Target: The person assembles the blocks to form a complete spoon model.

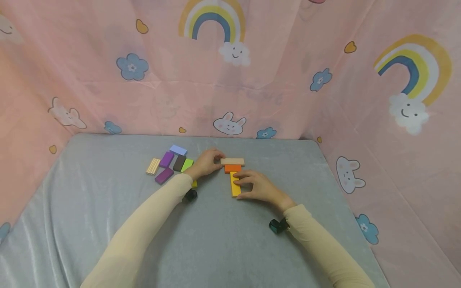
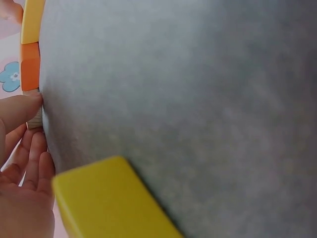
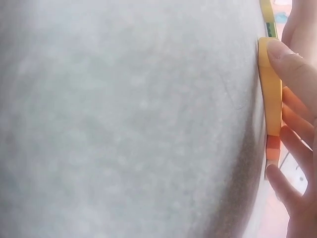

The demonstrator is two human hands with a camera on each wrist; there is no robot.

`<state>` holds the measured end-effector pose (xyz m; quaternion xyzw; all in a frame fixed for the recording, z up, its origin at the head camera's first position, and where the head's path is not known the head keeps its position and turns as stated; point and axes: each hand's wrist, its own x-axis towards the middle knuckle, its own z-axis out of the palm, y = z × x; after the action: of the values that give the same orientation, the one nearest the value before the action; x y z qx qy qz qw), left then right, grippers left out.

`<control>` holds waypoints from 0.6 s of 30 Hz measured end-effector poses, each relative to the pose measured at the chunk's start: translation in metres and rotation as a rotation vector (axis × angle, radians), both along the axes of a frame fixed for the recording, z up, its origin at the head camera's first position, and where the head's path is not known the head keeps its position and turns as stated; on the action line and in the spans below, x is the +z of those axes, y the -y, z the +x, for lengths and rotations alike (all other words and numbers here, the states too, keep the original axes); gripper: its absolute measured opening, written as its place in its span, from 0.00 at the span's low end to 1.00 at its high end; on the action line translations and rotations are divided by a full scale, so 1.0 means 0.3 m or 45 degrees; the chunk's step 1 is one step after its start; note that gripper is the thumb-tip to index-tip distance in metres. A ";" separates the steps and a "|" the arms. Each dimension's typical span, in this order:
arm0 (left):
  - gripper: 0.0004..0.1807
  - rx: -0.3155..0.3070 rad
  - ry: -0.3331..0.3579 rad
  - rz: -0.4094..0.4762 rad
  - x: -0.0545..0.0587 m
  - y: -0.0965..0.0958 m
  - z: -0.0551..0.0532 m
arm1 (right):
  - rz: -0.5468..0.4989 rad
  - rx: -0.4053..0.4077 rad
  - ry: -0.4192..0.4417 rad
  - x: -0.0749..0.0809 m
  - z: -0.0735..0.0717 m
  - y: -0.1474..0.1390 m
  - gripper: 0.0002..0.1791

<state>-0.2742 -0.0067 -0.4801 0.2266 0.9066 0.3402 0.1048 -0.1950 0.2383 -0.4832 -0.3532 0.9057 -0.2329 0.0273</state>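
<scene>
My left hand (image 1: 206,163) pinches the left end of a plain wooden block (image 1: 234,162), thumb on the near side and fingers behind. Against that block's near side lies an orange block (image 1: 232,169). From the orange block a yellow-orange block (image 1: 235,188) runs toward me, the three forming a T. My right hand (image 1: 262,187) holds the yellow-orange block, with the thumb at its near end and fingers along its right side and top. In the right wrist view, the thumb presses the end of the yellow-orange block (image 3: 270,94).
Left of my left hand lie two purple blocks (image 1: 167,159), a blue block (image 1: 178,150), a dark block (image 1: 179,163), a green block (image 1: 187,164) and a striped wooden stack (image 1: 153,166). A yellow block (image 2: 111,201) sits under the left wrist. Grey cloth (image 1: 216,240) covers the table.
</scene>
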 end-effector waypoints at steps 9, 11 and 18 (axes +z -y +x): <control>0.19 -0.015 0.002 -0.009 0.000 0.000 -0.009 | -0.011 -0.010 0.014 0.004 0.005 0.001 0.28; 0.19 -0.022 0.000 -0.014 -0.001 0.000 -0.011 | -0.020 -0.015 0.017 0.004 0.006 0.000 0.28; 0.20 -0.047 0.007 0.001 0.008 0.007 -0.011 | -0.043 -0.023 0.041 0.005 0.008 -0.002 0.22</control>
<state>-0.2774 -0.0089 -0.4778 0.2423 0.9019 0.3390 0.1135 -0.1927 0.2388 -0.4817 -0.3415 0.9042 -0.2541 0.0338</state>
